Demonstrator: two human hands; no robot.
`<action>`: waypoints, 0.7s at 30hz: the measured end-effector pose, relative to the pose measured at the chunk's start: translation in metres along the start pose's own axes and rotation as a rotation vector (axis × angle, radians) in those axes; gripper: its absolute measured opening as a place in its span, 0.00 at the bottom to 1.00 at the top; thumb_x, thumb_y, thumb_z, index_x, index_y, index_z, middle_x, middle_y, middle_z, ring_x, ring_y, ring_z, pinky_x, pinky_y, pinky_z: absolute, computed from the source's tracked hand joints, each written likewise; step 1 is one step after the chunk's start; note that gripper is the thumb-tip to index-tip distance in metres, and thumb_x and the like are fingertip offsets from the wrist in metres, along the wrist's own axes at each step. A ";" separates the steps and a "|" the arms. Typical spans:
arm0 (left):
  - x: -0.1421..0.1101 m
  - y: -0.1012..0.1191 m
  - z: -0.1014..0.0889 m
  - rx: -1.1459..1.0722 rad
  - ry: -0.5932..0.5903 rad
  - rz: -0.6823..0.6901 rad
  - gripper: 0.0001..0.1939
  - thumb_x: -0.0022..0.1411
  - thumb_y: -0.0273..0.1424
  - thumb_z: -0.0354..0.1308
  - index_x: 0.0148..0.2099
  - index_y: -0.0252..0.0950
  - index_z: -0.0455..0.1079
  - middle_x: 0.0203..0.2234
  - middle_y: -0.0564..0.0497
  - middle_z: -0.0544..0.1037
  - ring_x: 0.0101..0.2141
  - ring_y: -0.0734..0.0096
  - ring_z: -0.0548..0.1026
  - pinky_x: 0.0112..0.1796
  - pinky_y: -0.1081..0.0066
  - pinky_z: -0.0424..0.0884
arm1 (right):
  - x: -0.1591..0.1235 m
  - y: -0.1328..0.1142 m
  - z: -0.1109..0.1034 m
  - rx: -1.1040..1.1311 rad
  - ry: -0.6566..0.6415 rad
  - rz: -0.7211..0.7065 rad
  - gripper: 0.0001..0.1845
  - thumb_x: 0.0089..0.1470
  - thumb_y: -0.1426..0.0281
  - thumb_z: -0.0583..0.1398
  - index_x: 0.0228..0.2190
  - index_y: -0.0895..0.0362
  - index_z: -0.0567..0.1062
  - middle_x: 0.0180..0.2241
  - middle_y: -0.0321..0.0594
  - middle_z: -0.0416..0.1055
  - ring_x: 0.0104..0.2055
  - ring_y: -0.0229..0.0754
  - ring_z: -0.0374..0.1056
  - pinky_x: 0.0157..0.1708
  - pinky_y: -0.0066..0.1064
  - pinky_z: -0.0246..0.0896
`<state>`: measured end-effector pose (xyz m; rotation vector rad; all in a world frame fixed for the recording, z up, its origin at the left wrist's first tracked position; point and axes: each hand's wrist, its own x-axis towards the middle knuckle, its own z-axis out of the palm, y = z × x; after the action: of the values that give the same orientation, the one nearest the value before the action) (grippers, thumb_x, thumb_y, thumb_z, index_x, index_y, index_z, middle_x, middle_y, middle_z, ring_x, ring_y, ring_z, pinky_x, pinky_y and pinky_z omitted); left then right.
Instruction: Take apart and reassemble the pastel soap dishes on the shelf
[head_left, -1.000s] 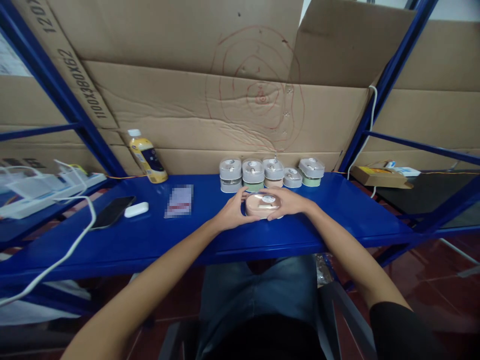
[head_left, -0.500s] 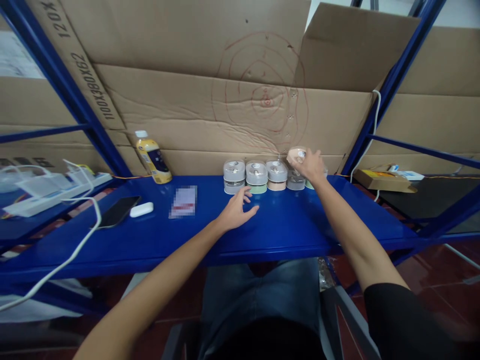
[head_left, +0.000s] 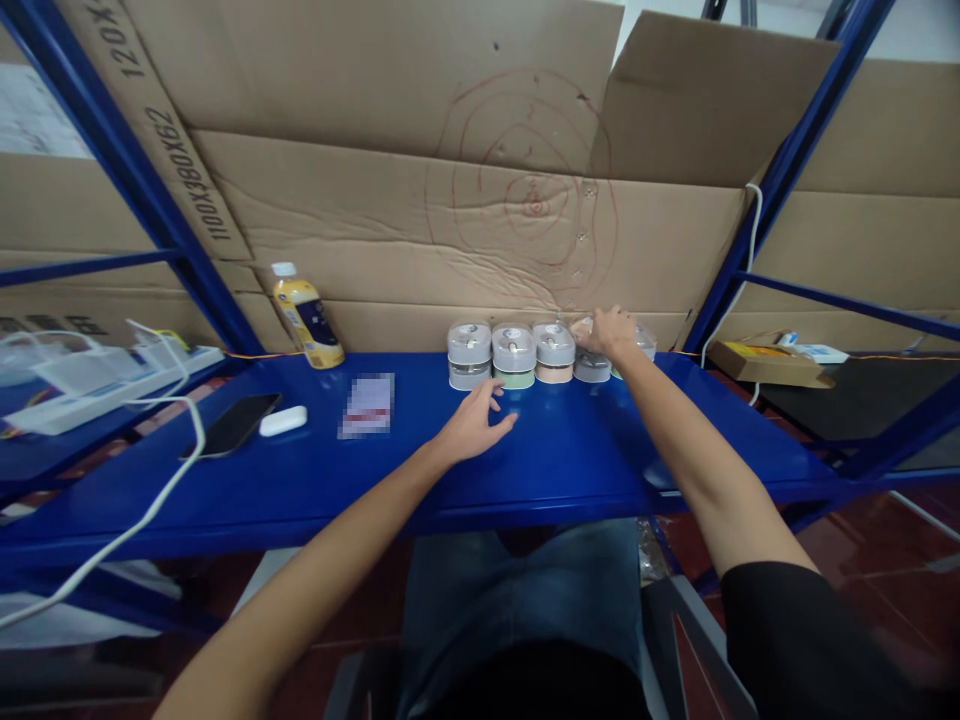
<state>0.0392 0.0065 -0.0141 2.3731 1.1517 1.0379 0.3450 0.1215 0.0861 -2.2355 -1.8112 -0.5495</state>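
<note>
Small rounded containers with clear lids stand side by side in stacks of two at the back of the blue shelf. Three full stacks show: one with a grey container [head_left: 469,375] at the bottom, one with a green container [head_left: 514,378], one with a pink container [head_left: 554,372]. My right hand [head_left: 615,332] grips a peach-coloured container [head_left: 582,330] from above, over or on a grey lower container [head_left: 592,368]; the contact is hidden. Behind that hand another container [head_left: 645,342] shows in part. My left hand [head_left: 480,420] is open, holding nothing, just in front of the green container.
A yellow bottle [head_left: 307,318] stands at the back left. A blurred card [head_left: 369,405], a white earbud case [head_left: 283,420] and a dark phone [head_left: 234,424] lie on the shelf [head_left: 420,490]. A white cable [head_left: 161,485] crosses the left side. Cardboard [head_left: 360,210] closes the back.
My right hand has lowered the peach-coloured container toward the grey one below it and tilted further over it. My left hand has hardly moved.
</note>
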 end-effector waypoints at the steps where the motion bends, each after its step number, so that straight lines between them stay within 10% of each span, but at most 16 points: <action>1: 0.000 0.000 0.000 0.003 -0.004 0.004 0.27 0.65 0.42 0.60 0.61 0.38 0.61 0.51 0.42 0.75 0.43 0.59 0.79 0.48 0.55 0.76 | 0.000 0.001 0.000 -0.002 -0.011 -0.010 0.44 0.55 0.40 0.63 0.57 0.64 0.73 0.57 0.68 0.68 0.60 0.68 0.67 0.57 0.52 0.60; 21: 0.000 0.001 -0.002 0.029 -0.034 0.011 0.24 0.66 0.42 0.58 0.60 0.38 0.62 0.52 0.42 0.74 0.45 0.57 0.78 0.49 0.54 0.77 | -0.019 0.005 -0.017 -0.090 -0.162 -0.102 0.52 0.45 0.48 0.72 0.62 0.66 0.69 0.61 0.67 0.64 0.62 0.67 0.64 0.55 0.48 0.67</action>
<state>0.0379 0.0058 -0.0122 2.4122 1.1501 0.9867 0.3443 0.0969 0.0943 -2.3171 -2.0277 -0.4898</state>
